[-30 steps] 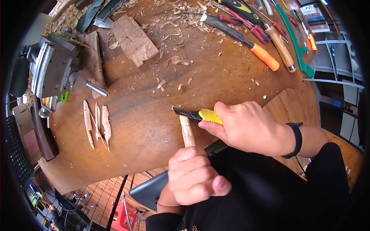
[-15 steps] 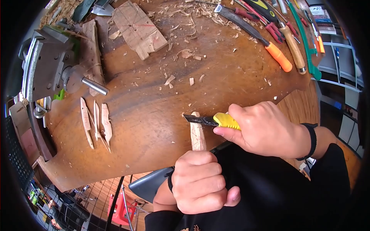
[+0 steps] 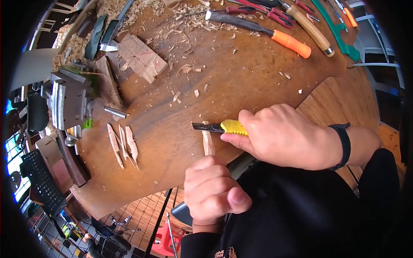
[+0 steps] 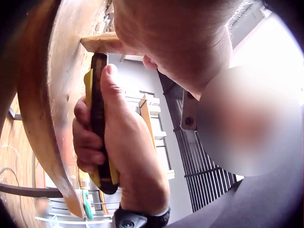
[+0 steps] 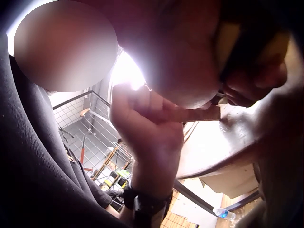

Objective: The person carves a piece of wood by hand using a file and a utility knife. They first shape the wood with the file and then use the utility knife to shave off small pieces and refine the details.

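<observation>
My left hand (image 3: 211,187) grips a pale whittled wooden stick (image 3: 209,144), whose far part sticks out over the bench. The lower part of the stick is hidden in the fist. My right hand (image 3: 286,137) holds a yellow utility knife (image 3: 233,127). Its dark blade (image 3: 206,127) lies crosswise over the stick near the far end. From the left wrist view, the right thumb runs along the knife's body (image 4: 98,118), and the stick (image 4: 100,43) meets the blade end. The right wrist view shows the stick (image 5: 206,114) leaving the left fist.
Several thin carved wood pieces (image 3: 132,144) lie on the workbench (image 3: 159,167) at left, near a metal vise (image 3: 71,101). Behind are a marked wooden block (image 3: 142,58), shavings (image 3: 189,26), an orange-handled chisel (image 3: 290,43) and a wooden-handled tool (image 3: 316,34). The bench's front edge curves near my body.
The head view has swung, shifting the bench and its tools in the picture. Both hands keep their grips, and the blade has stayed near the stick's far end, moving only slightly along it.
</observation>
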A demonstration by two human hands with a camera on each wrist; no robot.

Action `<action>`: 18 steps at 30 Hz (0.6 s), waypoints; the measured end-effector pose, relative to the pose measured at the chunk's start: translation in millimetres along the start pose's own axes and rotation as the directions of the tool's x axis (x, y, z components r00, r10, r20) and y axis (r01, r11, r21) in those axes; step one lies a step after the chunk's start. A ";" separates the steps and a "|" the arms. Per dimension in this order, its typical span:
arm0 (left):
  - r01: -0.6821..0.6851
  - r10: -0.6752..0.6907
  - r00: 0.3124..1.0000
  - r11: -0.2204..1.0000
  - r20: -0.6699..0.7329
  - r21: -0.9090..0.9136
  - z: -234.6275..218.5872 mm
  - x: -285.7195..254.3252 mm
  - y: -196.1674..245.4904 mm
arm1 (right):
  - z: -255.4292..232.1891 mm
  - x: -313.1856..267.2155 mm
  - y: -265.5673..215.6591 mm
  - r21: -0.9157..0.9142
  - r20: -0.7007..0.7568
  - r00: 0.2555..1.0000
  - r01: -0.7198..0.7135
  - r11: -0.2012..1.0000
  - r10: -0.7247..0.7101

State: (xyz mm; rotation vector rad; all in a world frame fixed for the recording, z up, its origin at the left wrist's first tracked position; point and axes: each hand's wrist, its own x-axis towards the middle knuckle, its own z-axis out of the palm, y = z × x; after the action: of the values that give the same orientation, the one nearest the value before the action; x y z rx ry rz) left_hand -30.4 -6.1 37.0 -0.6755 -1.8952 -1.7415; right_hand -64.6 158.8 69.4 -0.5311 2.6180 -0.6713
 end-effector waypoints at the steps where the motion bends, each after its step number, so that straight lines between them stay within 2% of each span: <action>1: 0.045 -0.045 0.997 0.999 -0.058 0.000 0.1 0.1 0.0 | -1.0 -3.7 -1.6 0.014 0.015 0.999 -0.045 0.999 0.045; 2: 0.037 -0.040 0.994 0.999 -0.099 -0.028 -3.1 -0.5 -2.4 | -2.3 -7.2 -3.8 0.029 0.039 0.995 -0.091 0.995 0.090; 5: 0.048 -0.050 0.995 0.998 -0.082 -0.027 -6.4 1.2 -2.5 | -13.9 -15.0 -6.0 -0.017 0.129 0.980 -0.152 0.988 0.153; 7: 0.048 -0.049 0.997 0.999 -0.055 -0.022 -3.6 3.4 -2.4 | -8.9 -12.9 -1.3 -0.018 0.119 0.981 -0.150 0.989 0.151; 9: -0.009 0.013 0.997 0.998 0.070 -0.063 -5.8 3.1 -4.3 | -3.2 -6.9 5.4 -0.022 0.075 0.987 -0.141 0.990 0.142; 11: -0.022 0.030 0.997 0.993 0.068 -0.114 -8.9 2.4 -10.0 | -4.5 -5.5 6.8 -0.014 0.099 0.985 -0.139 0.990 0.140; 13: -0.031 0.044 0.998 0.967 0.044 -0.254 -10.8 0.1 -12.2 | -2.6 -6.6 6.2 -0.005 0.130 0.981 -0.145 0.989 0.144; 16: 0.002 0.026 0.994 0.965 0.105 -0.261 -13.2 4.8 -10.8 | -2.5 -6.1 7.5 -0.012 0.115 0.979 -0.168 0.986 0.169; 18: 0.034 0.004 0.990 0.965 0.141 -0.261 -17.3 6.8 -8.0 | -3.1 -5.9 9.2 0.076 0.089 0.985 -0.155 0.985 0.148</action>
State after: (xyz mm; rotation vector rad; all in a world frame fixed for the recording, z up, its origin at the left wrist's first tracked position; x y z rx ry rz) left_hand -40.5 -23.6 36.6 -0.9051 -1.7772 -2.0256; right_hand -63.4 170.0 68.6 -0.3241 2.5104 -0.6904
